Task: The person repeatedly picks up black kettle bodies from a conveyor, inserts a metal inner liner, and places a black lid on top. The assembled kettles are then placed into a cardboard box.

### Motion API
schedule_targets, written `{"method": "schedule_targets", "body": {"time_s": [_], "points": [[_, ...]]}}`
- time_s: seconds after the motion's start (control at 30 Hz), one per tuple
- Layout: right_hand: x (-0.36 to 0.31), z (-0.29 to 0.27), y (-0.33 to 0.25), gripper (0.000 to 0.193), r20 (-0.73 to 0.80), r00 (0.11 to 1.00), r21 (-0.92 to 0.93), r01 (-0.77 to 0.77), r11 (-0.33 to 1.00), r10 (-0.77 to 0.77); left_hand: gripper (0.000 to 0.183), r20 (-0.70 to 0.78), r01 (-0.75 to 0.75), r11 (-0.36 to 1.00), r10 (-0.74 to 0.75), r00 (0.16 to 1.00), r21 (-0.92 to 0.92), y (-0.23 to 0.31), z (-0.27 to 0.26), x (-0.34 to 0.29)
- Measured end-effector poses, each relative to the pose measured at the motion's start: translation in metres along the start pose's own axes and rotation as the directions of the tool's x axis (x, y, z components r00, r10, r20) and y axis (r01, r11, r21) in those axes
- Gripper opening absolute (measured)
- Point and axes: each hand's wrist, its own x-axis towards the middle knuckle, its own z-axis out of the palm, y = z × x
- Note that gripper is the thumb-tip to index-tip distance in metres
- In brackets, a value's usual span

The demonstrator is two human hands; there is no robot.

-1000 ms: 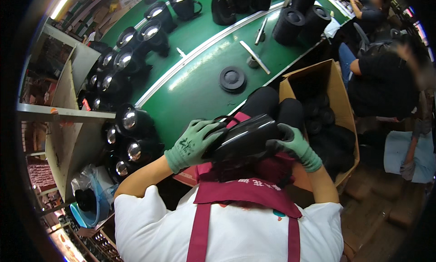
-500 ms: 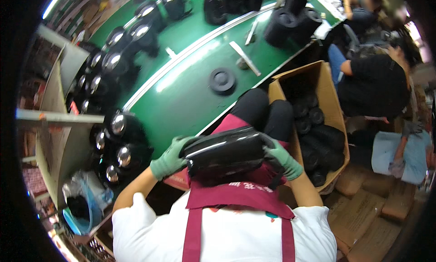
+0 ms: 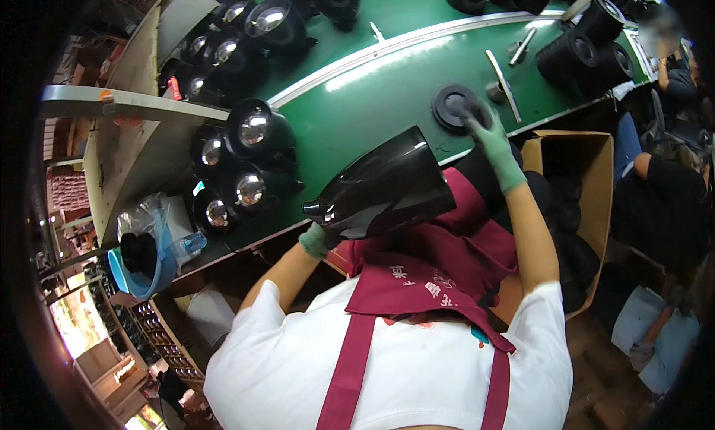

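From where I stand, a green worktable (image 3: 372,113) sweeps in a curve across the workshop, with glossy black pots (image 3: 252,128) crowding its left side and an open cardboard box (image 3: 596,180) standing to the right of the seated person. The black vessel (image 3: 395,188) lies tilted above the lap, over the maroon apron (image 3: 432,270), its narrow end to the left and its wide end to the right. The gloved left hand (image 3: 315,241) holds it near the narrow end from beneath, most of its fingers hidden. The gloved right hand (image 3: 488,124) reaches out over the table to the edge of a round black lid (image 3: 449,108); its fingers are blurred, so I can't tell whether they have closed on it.

With just 1 hand on the vessel, I'd want that hold firm, as the heavy-looking wide end could swing down and the shiny wall looks slippery and easy to scuff. At the lid, 2 opposed sides of the rim should give the surest pinch, kept clear of the metal bar (image 3: 504,87) nearby.
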Motion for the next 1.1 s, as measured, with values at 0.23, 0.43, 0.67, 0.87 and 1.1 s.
{"method": "schedule_targets", "body": {"time_s": [0.23,0.43,0.67,0.87,1.1], "points": [[0.047,0.058,-0.026,0.095,0.013,0.982,-0.926,-0.059,0.373,0.187,0.040,0.013,0.041,0.993,-0.040,0.999,-0.114,-0.011,0.003,-0.013],[-0.059,0.011,-0.087,0.080,0.204,0.971,0.741,-0.068,0.668,-0.128,0.039,0.025,0.054,0.997,-0.052,0.998,-0.050,-0.002,-0.004,0.007],[-0.167,-0.018,-0.107,0.090,0.000,0.975,0.497,0.193,0.846,-0.222,0.037,0.122,0.170,0.985,-0.173,0.977,0.037,-0.004,0.012,0.043],[-0.197,-0.027,-0.093,0.080,-0.113,0.965,0.459,0.261,0.849,-0.235,0.036,0.156,0.217,0.967,-0.236,0.959,0.133,-0.002,0.016,0.050],[-0.202,-0.025,-0.104,0.065,-0.204,0.973,0.587,0.208,0.783,-0.106,0.050,0.269,-0.253,0.298,-0.012,0.963,0.920,0.025,-0.014,0.068]]}}
